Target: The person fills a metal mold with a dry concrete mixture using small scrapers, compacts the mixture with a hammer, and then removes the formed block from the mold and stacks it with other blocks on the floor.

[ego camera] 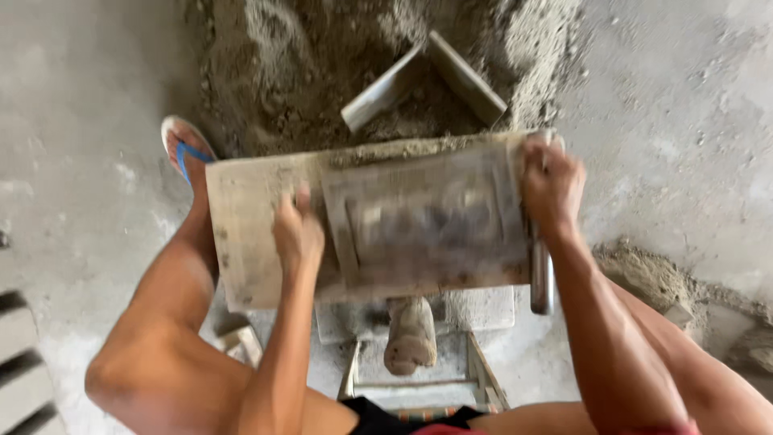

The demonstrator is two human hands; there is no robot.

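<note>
Centrally in the head view, both hands gripped a flat, mortar-smeared wooden board: the left hand clenched on its raised inner frame, the right hand closed over its right edge beside a grey metal bar. Above lay a sand heap.

soft, even daylight, no hard shadows or glare — pale concrete at upper right slightly washed out. whole frame motion-blurred, worst on the board at centre — edges smeared.
</note>
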